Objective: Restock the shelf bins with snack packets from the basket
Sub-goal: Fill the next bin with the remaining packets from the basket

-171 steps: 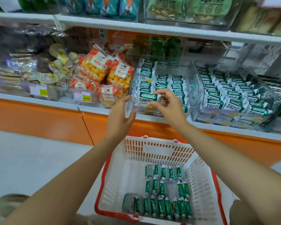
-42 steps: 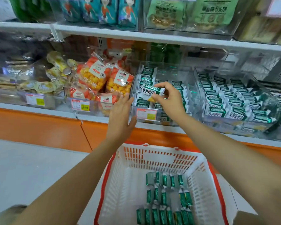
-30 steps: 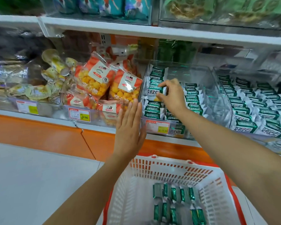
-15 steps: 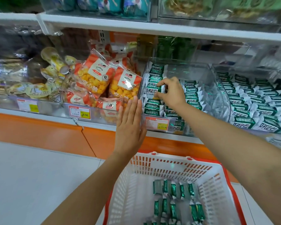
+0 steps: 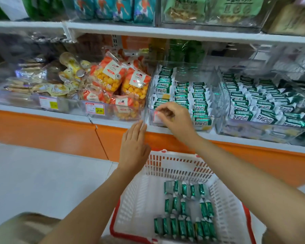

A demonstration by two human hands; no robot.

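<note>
Left hand (image 5: 135,148) flat, fingers straight, holding nothing, just below the clear bin (image 5: 192,73); right hand (image 5: 176,120) curls at its front, blurred, grip unclear; near basket (image 5: 174,166) holds green packets (image 5: 183,226)

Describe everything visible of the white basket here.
The basket is white slotted plastic with a red rim, open-topped, sitting low in front of the shelf. Green snack packets lie in rows on its bottom, covering part of it. Neither the left hand nor the right hand touches it.
</note>
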